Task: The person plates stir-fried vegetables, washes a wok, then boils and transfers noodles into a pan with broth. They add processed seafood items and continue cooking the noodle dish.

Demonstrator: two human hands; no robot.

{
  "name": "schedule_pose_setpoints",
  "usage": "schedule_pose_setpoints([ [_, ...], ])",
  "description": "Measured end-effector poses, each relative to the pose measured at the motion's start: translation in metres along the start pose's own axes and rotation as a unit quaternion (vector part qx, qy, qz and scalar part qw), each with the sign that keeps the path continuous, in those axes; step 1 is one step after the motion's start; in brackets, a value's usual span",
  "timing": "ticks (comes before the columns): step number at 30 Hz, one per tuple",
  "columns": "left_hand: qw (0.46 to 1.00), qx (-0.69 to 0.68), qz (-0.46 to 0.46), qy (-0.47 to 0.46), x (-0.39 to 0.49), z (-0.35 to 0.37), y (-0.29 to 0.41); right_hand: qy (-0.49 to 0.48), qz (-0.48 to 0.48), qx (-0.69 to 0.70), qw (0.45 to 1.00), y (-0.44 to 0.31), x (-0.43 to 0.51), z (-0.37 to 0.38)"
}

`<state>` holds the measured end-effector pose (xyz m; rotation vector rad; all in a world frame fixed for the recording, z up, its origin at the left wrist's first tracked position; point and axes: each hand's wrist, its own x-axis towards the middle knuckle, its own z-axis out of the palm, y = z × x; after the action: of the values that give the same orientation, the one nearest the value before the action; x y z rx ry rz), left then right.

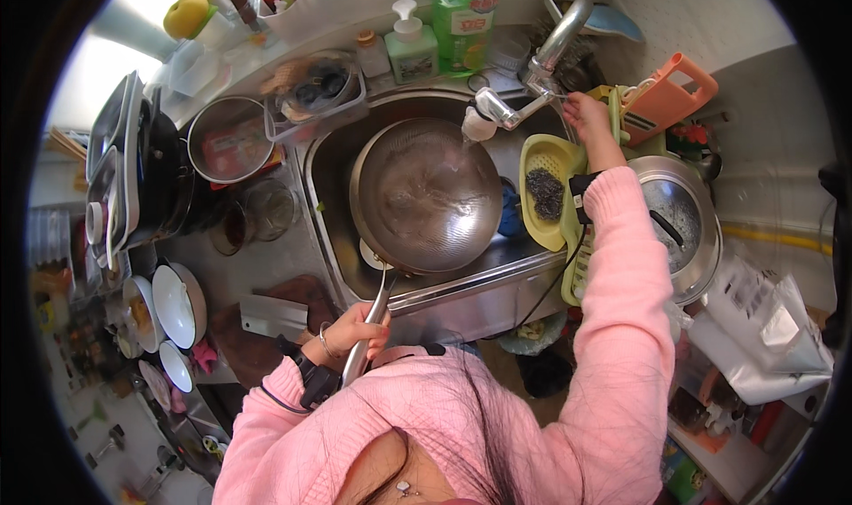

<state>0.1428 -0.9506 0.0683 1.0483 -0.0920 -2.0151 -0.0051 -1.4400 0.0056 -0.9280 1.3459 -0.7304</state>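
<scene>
My left hand (356,335) is wrapped around the long metal handle (377,305) of a steel wok (426,195) in the sink (333,252). Water stands in the wok, and more runs into it from the cloth-wrapped spout end (478,124) of the faucet (542,69). At the back right, the fingers of my right hand (589,119) pinch the faucet's thin lever. Below that hand hangs a yellow-green plastic sink caddy (552,149) holding a dark metal scouring pad (546,193). A blue cloth-like item (510,212) lies partly hidden beside the wok.
A cleaver (273,315) rests on a wooden board (246,352) at left, near white bowls (176,305) and glass jars (269,209). Soap bottles (464,32) line the back ledge. On the right are a lidded pot (679,219) and an orange grater (672,99).
</scene>
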Motion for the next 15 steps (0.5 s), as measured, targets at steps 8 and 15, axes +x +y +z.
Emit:
schedule_pose_setpoints([
  [8,0.843,0.436,0.065,0.307,-0.006,-0.019,-0.011,-0.002,-0.038,-0.099,0.994,-0.035,-0.004,0.023],
  [15,0.617,0.659,0.11,0.416,-0.019,-0.025,-0.034,0.016,-0.038,-0.112,0.993,-0.026,-0.041,0.013],
])
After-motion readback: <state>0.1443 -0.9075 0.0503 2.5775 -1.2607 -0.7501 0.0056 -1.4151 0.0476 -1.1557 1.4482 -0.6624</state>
